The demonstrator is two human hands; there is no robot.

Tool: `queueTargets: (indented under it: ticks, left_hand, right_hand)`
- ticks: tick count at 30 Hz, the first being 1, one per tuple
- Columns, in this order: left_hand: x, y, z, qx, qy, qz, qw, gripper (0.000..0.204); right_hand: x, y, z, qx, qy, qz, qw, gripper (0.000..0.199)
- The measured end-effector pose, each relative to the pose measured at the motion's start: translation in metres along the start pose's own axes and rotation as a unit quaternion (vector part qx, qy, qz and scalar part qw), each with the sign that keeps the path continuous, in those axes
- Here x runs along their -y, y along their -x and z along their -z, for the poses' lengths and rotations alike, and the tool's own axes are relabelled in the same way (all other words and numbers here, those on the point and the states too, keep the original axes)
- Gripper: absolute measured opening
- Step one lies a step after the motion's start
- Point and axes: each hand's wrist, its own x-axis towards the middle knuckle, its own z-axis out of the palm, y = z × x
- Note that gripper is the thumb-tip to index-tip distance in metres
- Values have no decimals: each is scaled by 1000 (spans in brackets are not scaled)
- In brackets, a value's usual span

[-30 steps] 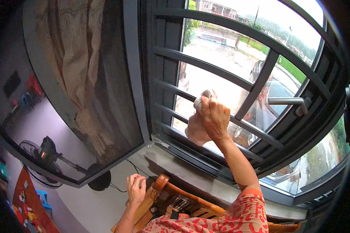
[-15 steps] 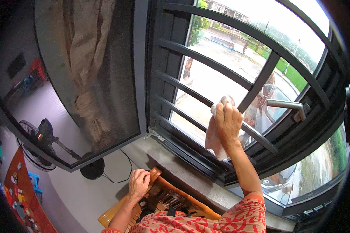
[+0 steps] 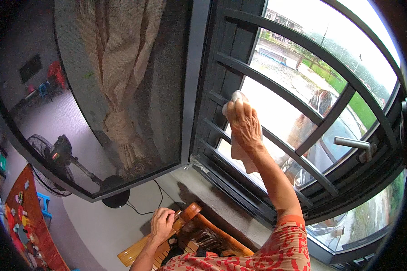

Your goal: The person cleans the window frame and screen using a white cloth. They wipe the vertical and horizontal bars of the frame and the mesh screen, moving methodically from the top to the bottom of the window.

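My right hand is closed around a pale cloth, pressing it to a dark horizontal window bar near that bar's left end. Part of the cloth bunches above the fingers and the rest hangs below them. Lower down, my left hand has its fingers curled over the armrest of a wooden bench. Behind the bars is the window glass, with a metal handle at the right.
A dark-framed mesh screen panel stands swung out at the left, with a tied beige curtain seen through it. A standing fan is beyond it, its cable on the floor. A grey sill runs below the window.
My right hand has slid the cloth leftward along the bar, away from the upright crossbar. The whole view has shifted a little, while my left hand stays on the bench.
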Motion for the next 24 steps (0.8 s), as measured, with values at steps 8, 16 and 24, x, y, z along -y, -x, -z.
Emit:
queueTargets:
  ticks: [8, 16, 24]
  left_hand:
    - [16, -5, 1, -7, 2, 1, 1000, 10]
    - [15, -12, 1, 1, -1, -11, 1000, 9]
    - [-3, -19, -8, 22, 25, -15, 999, 8]
  right_hand:
    - [31, -53, -35, 1, -102, 1, 995, 36]
    - [60, -13, -63, -12, -177, -3, 984, 40]
    - [66, 31, -60, 47, -201, -66, 976, 19]
